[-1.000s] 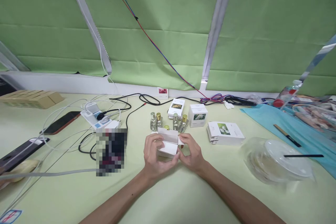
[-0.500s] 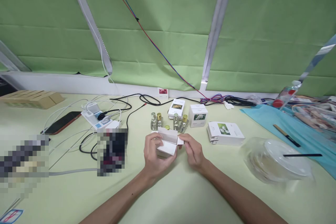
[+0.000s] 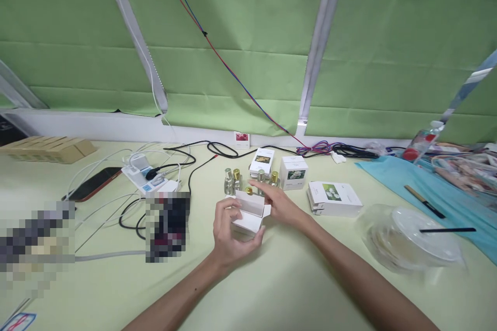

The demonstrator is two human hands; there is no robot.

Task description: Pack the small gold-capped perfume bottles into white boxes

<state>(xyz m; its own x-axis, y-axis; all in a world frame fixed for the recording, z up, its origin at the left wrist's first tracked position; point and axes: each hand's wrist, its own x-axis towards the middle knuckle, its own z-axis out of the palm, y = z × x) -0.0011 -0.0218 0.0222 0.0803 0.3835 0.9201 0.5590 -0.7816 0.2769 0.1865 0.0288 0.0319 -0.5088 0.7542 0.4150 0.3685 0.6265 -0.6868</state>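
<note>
My left hand (image 3: 228, 232) grips a small white carton (image 3: 247, 223) whose top flaps stand open. Past the carton, my right hand (image 3: 282, 206) reaches out with fingers extended beside several small glass bottles (image 3: 237, 182) with gold and silvery-green caps. Its fingertips are close to a gold-capped bottle (image 3: 249, 191) that the carton's flap partly covers; whether they touch it I cannot tell. Behind the bottles lies a white box with a yellow flower picture (image 3: 261, 162). A white box with a white flower (image 3: 293, 172) stands to their right.
Flat white boxes (image 3: 334, 198) are stacked right of my right hand. Farther right are a plastic-wrapped round container (image 3: 411, 238), a knife (image 3: 424, 201) on blue cloth (image 3: 382, 166) and a bottle (image 3: 423, 141). Cables, a power strip (image 3: 135, 176) and a phone (image 3: 95, 184) lie left.
My right hand has let go of the carton's side flap and moved forward over it toward the bottles. My left hand still holds the carton in nearly the same place.
</note>
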